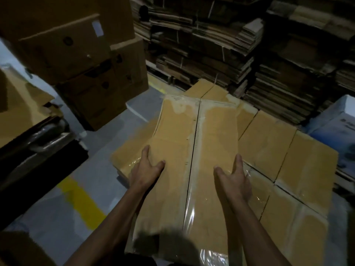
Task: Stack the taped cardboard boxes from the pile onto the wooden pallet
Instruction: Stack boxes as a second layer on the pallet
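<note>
A long taped cardboard box [196,143] with a clear tape strip down its middle seam lies in front of me, above a layer of other taped boxes [284,162]. My left hand [148,167] grips its left edge, thumb on the top face and fingers over the side. On the right edge, my right hand [233,175] holds it the same way. The pallet under the boxes is almost hidden; a strip of wood [345,175] shows at the right.
Brown boxes [80,54] are stacked at the left rear. Bundles of flattened cardboard [230,45] fill the back wall. A white and blue carton [338,120] sits at the right. Grey floor with a yellow line [82,200] lies at the left.
</note>
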Motion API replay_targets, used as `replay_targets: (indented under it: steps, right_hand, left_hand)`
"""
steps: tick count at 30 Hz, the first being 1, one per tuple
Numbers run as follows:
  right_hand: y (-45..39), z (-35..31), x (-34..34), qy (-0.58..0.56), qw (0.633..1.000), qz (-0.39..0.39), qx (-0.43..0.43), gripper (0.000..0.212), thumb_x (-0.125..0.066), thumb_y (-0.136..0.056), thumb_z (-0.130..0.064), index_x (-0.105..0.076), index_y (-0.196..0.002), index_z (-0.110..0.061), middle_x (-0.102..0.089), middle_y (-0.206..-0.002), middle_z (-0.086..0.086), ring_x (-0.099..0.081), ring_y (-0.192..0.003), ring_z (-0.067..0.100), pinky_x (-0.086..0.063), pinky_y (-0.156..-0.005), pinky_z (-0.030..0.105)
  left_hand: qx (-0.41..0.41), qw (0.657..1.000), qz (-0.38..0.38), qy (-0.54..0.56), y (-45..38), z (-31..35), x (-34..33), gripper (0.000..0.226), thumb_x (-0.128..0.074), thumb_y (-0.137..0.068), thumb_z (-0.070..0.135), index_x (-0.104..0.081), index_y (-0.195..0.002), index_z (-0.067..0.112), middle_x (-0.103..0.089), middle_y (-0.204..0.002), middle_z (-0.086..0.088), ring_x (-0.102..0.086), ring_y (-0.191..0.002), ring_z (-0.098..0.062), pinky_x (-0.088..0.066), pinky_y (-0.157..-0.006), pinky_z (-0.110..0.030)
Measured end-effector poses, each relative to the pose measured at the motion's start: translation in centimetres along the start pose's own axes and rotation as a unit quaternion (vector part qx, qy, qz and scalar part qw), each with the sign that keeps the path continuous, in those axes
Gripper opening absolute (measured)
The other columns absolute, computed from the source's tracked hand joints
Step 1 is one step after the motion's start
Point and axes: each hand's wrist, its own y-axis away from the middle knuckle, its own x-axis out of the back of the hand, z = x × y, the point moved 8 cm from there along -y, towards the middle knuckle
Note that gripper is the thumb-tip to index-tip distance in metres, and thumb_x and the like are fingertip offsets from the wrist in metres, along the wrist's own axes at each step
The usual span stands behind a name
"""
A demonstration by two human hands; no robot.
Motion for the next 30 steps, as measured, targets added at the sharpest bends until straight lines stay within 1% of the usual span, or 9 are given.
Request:
replay_targets:
  steps: [3, 7, 9, 12, 14, 16, 23, 30]
  right_hand:
    - [0.7, -1.2, -2.0, -0.008, 0.998, 0.039, -0.040, 0.082, -0.060, -0.093, -0.048, -0.011, -0.158, -0.039, -0.046, -0.150, 0.010, -0.041, -0.134, 0.037, -0.035, -0.106, 0.047]
    - [2.0, -2.8, -3.8, -0.019, 0.992, 0.083, -0.089, 0.083, -0.061, -0.093, -0.046, -0.011, -0.158, -0.038, -0.045, -0.151, 0.009, -0.042, -0.134, 0.036, -0.038, -0.102, 0.045]
    - [2.6, -3.5, -4.4, -0.020, 0.989, 0.099, -0.106, 0.083, -0.061, -0.092, -0.048, -0.010, -0.158, -0.038, -0.046, -0.150, 0.010, -0.044, -0.132, 0.036, -0.039, -0.101, 0.045]
    - [3.1, -4.1, -4.9, -0.025, 0.985, 0.114, -0.128, 0.083, -0.060, -0.093, -0.048, -0.010, -0.158, -0.038, -0.048, -0.149, 0.010, -0.047, -0.130, 0.035, -0.040, -0.099, 0.043]
    - [3.1, -4.4, -5.1, -0.026, 0.983, 0.119, -0.136, 0.083, -0.060, -0.093, -0.048, -0.010, -0.158, -0.038, -0.049, -0.147, 0.010, -0.048, -0.128, 0.035, -0.041, -0.098, 0.042]
    - [3.0, -4.5, -5.3, -0.028, 0.982, 0.121, -0.145, 0.083, -0.060, -0.093, -0.049, -0.010, -0.158, -0.038, -0.050, -0.146, 0.010, -0.048, -0.128, 0.035, -0.040, -0.098, 0.043]
    - [-0.4, -4.3, -5.2, -0.033, 0.977, 0.131, -0.164, 0.084, -0.060, -0.093, -0.049, -0.008, -0.158, -0.037, -0.048, -0.149, 0.010, -0.047, -0.130, 0.036, -0.040, -0.102, 0.047]
    - [-9.1, -3.3, -4.6, -0.039, 0.980, 0.124, -0.152, 0.084, -0.058, -0.095, -0.049, -0.005, -0.158, -0.036, -0.051, -0.145, 0.013, -0.050, -0.126, 0.036, -0.041, -0.098, 0.043]
  left_hand:
    - [-0.030, 0.998, -0.051, 0.014, -3.9, 0.3, 0.5, 0.074, -0.059, -0.084, 0.058, -0.020, -0.145, 0.043, -0.059, -0.134, 0.002, -0.057, -0.118, -0.034, -0.045, -0.100, -0.047]
    - [-0.059, 0.993, -0.103, -0.001, -7.7, 0.5, 1.2, 0.079, -0.055, -0.076, 0.065, -0.018, -0.143, 0.046, -0.065, -0.125, -0.001, -0.062, -0.110, -0.034, -0.048, -0.096, -0.050]
    - [-0.073, 0.989, -0.125, -0.015, -9.0, 0.9, 1.4, 0.080, -0.056, -0.079, 0.063, -0.016, -0.146, 0.043, -0.064, -0.127, -0.003, -0.060, -0.113, -0.035, -0.047, -0.097, -0.049]
    - [-0.086, 0.986, -0.132, -0.057, -10.7, 1.4, 1.7, 0.080, -0.057, -0.086, 0.057, -0.015, -0.151, 0.037, -0.059, -0.135, -0.009, -0.056, -0.120, -0.037, -0.045, -0.098, -0.044]
    - [-0.093, 0.983, -0.148, -0.063, -11.8, 1.7, 1.3, 0.081, -0.057, -0.085, 0.059, -0.014, -0.151, 0.038, -0.058, -0.135, -0.010, -0.055, -0.120, -0.038, -0.044, -0.099, -0.045]
    - [-0.104, 0.979, -0.164, -0.061, -12.7, 2.2, 0.8, 0.081, -0.057, -0.083, 0.061, -0.016, -0.150, 0.039, -0.060, -0.132, -0.007, -0.057, -0.117, -0.037, -0.044, -0.099, -0.046]
    - [-0.123, 0.974, -0.166, -0.093, -15.3, 5.1, -1.5, 0.081, -0.057, -0.088, 0.056, -0.014, -0.153, 0.036, -0.055, -0.139, -0.009, -0.053, -0.122, -0.038, -0.040, -0.100, -0.044]
    - [-0.134, 0.974, -0.150, -0.108, -20.1, 9.6, -6.4, 0.081, -0.057, -0.089, 0.056, -0.012, -0.154, 0.035, -0.056, -0.137, -0.010, -0.052, -0.123, -0.038, -0.041, -0.096, -0.043]
